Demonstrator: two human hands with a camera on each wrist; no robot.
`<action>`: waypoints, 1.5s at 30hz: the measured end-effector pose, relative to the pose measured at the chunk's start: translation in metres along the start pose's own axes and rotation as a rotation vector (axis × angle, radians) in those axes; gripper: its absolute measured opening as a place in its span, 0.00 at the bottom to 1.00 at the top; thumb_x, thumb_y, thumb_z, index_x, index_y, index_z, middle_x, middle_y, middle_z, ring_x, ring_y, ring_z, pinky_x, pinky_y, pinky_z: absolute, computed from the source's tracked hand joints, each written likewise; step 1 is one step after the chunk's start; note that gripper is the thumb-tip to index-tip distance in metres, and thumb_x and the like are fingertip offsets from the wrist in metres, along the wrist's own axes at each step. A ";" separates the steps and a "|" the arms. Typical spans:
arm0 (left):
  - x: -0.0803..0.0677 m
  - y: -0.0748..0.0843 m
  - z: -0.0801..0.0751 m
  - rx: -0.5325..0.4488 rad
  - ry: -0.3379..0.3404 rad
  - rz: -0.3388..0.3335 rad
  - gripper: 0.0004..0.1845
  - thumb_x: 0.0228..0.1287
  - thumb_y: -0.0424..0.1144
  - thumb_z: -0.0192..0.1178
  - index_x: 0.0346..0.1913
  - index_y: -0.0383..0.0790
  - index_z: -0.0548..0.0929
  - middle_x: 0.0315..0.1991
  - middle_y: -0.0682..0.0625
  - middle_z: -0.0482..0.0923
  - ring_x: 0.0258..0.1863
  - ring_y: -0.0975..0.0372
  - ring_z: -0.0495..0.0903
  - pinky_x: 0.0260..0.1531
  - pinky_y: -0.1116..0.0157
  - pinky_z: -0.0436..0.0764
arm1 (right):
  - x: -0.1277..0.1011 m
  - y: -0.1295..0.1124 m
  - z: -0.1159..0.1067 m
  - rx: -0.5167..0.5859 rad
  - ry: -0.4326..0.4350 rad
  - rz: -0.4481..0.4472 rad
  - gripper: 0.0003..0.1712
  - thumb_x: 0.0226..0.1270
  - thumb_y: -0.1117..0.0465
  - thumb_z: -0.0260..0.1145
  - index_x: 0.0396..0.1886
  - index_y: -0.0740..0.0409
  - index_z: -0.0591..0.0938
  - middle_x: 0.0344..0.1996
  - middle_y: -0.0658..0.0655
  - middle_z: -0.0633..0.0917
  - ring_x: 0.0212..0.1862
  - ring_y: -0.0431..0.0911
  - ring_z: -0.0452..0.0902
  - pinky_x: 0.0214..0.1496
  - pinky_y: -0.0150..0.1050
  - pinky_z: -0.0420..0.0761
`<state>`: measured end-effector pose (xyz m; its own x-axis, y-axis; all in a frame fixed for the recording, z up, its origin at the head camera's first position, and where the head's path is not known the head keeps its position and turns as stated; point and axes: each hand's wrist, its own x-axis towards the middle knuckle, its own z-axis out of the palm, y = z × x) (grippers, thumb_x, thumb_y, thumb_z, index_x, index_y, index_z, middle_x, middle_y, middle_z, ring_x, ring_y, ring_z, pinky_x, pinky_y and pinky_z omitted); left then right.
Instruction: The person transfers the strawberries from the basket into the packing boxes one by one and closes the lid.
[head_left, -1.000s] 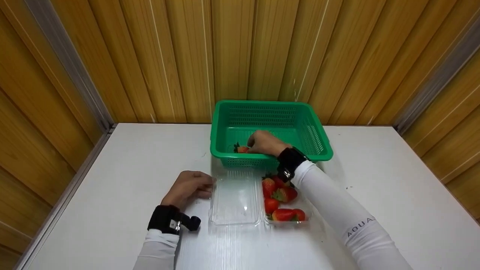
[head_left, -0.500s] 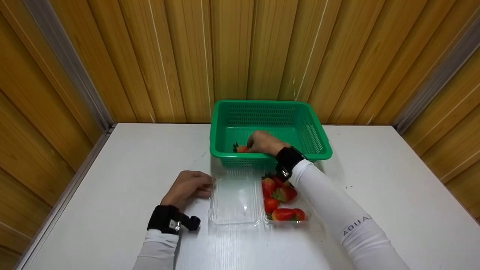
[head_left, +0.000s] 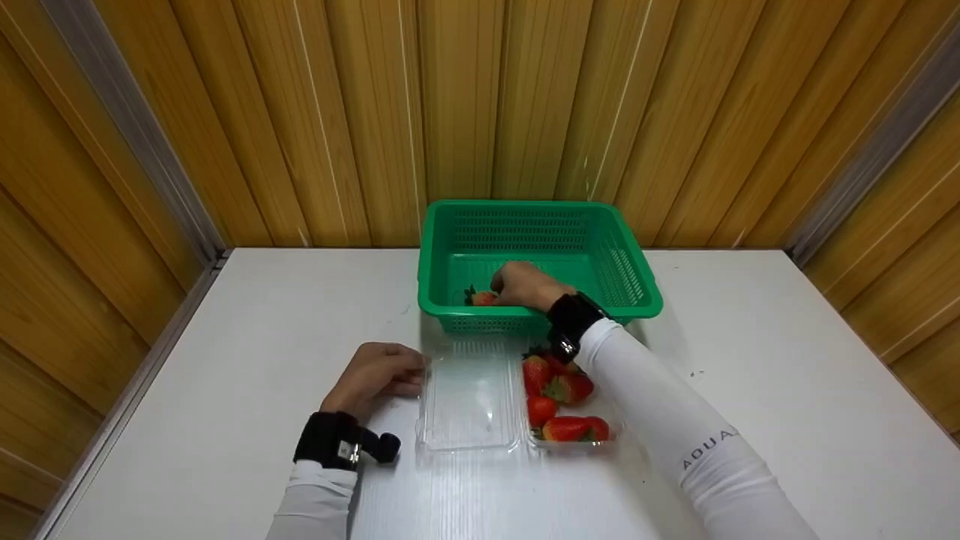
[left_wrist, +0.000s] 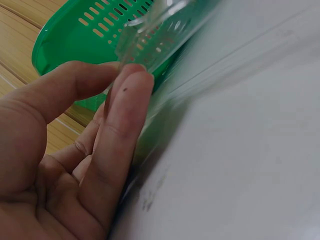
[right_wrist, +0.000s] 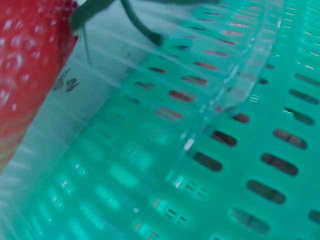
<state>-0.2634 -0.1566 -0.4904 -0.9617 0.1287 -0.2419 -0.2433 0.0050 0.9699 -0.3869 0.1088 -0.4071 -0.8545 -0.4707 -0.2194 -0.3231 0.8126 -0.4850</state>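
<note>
My right hand [head_left: 529, 286] reaches over the near rim into a green plastic basket [head_left: 540, 311]. Its curled fingers hold a strawberry [head_left: 484, 298] whose leafy end points left, low by the front wall. Closer to me lies an opened clear plastic clamshell [head_left: 472, 405]. Its right half carries several red strawberries [head_left: 570, 388]. At the left half's edge is my left hand [head_left: 375, 375]; the left wrist view has its thumb and fingers [left_wrist: 127, 100] pinching the clear rim. The right wrist view shows no fingers, only a close strawberry [right_wrist: 30, 65] and the slotted basket wall through clear plastic.
A white table [head_left: 262, 337] carries everything, with a wood-look panel wall [head_left: 465, 97] right behind the basket. Similar panels stand along both sides. Black wrist cameras [head_left: 574, 322] sit on both wrists, the right one close over the strawberries.
Both hands stay nearly still, the right hand at the strawberry in the basket and the left at the clamshell edge. The head view has shifted very slightly.
</note>
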 end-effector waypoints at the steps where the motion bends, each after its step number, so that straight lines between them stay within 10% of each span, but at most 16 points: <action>1: 0.000 0.000 0.000 -0.005 0.001 -0.002 0.11 0.65 0.31 0.71 0.45 0.25 0.88 0.38 0.39 0.86 0.31 0.59 0.87 0.36 0.64 0.91 | 0.000 0.000 0.000 -0.005 0.002 -0.014 0.22 0.75 0.62 0.70 0.63 0.68 0.84 0.60 0.66 0.85 0.56 0.54 0.81 0.64 0.52 0.83; 24: 0.003 0.001 -0.001 -0.016 0.003 -0.020 0.12 0.65 0.31 0.73 0.46 0.25 0.87 0.33 0.41 0.85 0.26 0.59 0.87 0.34 0.62 0.91 | 0.002 0.002 0.003 -0.028 0.057 -0.118 0.13 0.74 0.63 0.71 0.49 0.70 0.89 0.48 0.64 0.89 0.42 0.46 0.75 0.50 0.46 0.85; 45: 0.002 0.000 -0.003 0.023 0.004 0.004 0.12 0.67 0.31 0.70 0.47 0.24 0.87 0.36 0.40 0.86 0.28 0.59 0.88 0.35 0.63 0.91 | 0.003 0.000 0.002 -0.008 0.042 -0.033 0.16 0.74 0.60 0.73 0.52 0.69 0.88 0.49 0.64 0.88 0.42 0.49 0.77 0.50 0.46 0.86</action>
<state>-0.2661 -0.1596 -0.4910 -0.9632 0.1253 -0.2376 -0.2361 0.0272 0.9714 -0.3889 0.1067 -0.4101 -0.8596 -0.4826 -0.1677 -0.3545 0.7998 -0.4844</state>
